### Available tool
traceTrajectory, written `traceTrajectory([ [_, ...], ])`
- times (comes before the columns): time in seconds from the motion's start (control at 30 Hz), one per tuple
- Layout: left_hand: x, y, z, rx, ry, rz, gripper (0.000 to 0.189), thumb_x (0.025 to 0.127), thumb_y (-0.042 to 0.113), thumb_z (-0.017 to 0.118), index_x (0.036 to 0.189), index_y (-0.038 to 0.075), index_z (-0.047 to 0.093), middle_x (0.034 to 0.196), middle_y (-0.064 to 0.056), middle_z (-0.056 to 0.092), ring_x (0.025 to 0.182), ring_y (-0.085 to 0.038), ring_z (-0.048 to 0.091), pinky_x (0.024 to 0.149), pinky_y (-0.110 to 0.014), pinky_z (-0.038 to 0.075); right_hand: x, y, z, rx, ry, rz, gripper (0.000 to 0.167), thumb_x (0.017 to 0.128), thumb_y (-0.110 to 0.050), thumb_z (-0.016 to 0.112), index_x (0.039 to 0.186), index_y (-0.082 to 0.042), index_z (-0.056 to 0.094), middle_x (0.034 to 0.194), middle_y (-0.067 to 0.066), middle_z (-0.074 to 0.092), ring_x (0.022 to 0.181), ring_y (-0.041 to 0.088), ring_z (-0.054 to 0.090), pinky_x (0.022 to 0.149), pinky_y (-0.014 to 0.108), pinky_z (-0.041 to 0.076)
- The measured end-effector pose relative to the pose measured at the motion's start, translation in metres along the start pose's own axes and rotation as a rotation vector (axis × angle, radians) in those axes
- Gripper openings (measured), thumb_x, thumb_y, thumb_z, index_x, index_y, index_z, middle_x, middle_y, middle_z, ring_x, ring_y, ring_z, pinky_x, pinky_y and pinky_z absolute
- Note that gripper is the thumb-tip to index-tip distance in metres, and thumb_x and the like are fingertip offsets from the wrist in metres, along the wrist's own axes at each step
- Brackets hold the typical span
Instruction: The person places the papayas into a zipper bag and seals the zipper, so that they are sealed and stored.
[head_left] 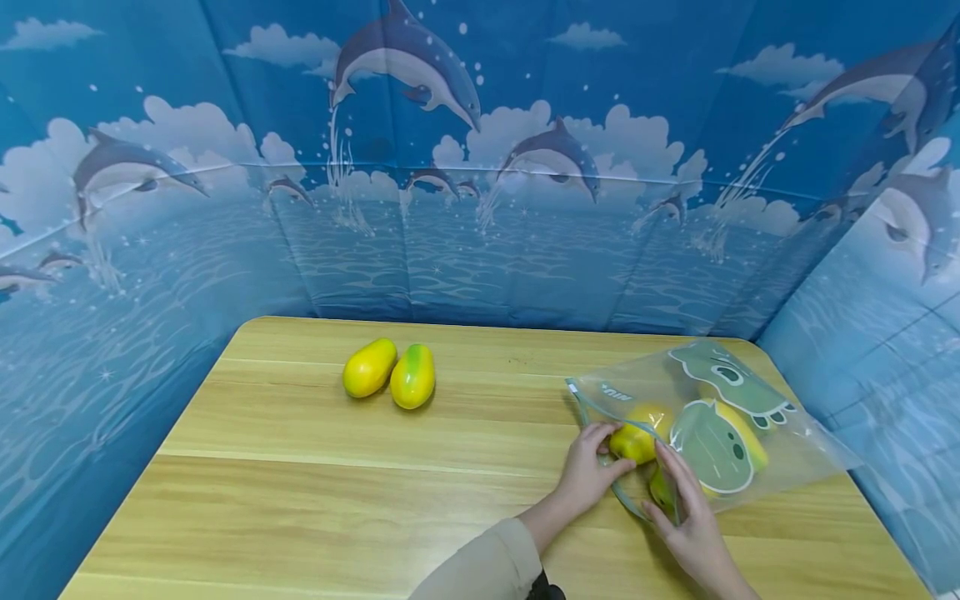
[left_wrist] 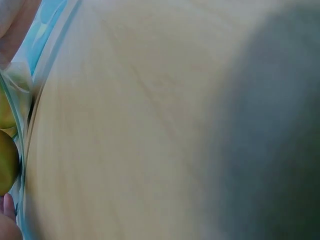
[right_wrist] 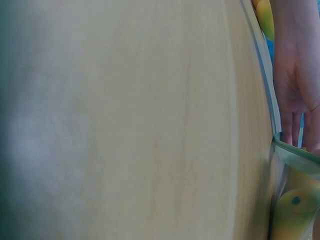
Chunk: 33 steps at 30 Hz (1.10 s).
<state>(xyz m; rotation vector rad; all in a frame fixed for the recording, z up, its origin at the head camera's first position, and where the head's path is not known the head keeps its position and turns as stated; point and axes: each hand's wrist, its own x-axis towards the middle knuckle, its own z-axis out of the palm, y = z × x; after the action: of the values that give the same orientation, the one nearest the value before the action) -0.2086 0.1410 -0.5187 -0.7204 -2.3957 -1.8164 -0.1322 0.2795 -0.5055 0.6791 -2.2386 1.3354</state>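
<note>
On the right of the table lies a clear zip bag with green dinosaur prints and teal rims, its mouth facing left. Yellow-green fruits that look like mangoes show inside, one a yellow fruit at the mouth. My left hand is at that opening, thumb and fingers about the near end of this fruit. With fingers outside the bag and thumb at its mouth, my right hand holds the rim. Close to its thumb is a greener fruit. Plastic partly covers the fruits.
Two loose mango-like fruits, one plain yellow and one green-streaked, lie side by side towards the back of the wooden table. A blue curtain with dolphins hangs behind and beside the table.
</note>
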Motion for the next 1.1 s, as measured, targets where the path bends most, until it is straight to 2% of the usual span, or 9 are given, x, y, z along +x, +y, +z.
traceTrajectory([
  [0.3,0.0044,0.0005,0.0016,-0.014,0.013,-0.075,0.042,0.079,0.015,0.071,0.119,0.009,0.058,0.111,0.001,0.056,0.088,-0.004,0.051,0.077,-0.015,0.046,-0.0007,0.001,0.0001,-0.011,-0.006,0.012,0.094,0.052,0.039,0.057,0.137,0.014,0.023,0.146,0.011,0.023,0.135,0.006,0.022,0.104,0.013,0.022],
  [0.53,0.0075,-0.0006,0.0027,0.017,0.026,-0.075,0.041,0.08,0.017,0.07,0.118,0.006,0.059,0.107,0.0,0.058,0.08,-0.006,0.051,0.071,-0.014,0.046,0.0006,0.0002,-0.0005,-0.026,-0.005,0.005,0.095,0.052,0.039,0.057,0.137,0.013,0.023,0.145,0.018,0.023,0.135,0.007,0.02,0.104,0.013,0.023],
  [0.83,0.0081,-0.0001,0.0054,0.003,0.04,-0.095,0.041,0.081,0.015,0.068,0.12,0.007,0.058,0.111,0.0,0.058,0.088,-0.005,0.052,0.072,-0.013,0.046,0.0015,-0.0016,-0.0007,-0.037,-0.009,0.009,0.095,0.052,0.039,0.058,0.137,0.013,0.024,0.145,0.018,0.023,0.136,0.008,0.016,0.103,0.011,0.023],
  [1.1,0.0064,-0.0014,0.0071,-0.023,0.058,-0.079,0.041,0.082,0.015,0.068,0.121,0.008,0.057,0.11,0.0,0.057,0.091,-0.005,0.052,0.072,-0.013,0.046,0.0013,-0.0016,-0.0009,-0.041,-0.014,0.01,0.094,0.054,0.039,0.057,0.137,0.013,0.023,0.146,0.017,0.023,0.136,0.007,0.016,0.103,0.012,0.022],
])
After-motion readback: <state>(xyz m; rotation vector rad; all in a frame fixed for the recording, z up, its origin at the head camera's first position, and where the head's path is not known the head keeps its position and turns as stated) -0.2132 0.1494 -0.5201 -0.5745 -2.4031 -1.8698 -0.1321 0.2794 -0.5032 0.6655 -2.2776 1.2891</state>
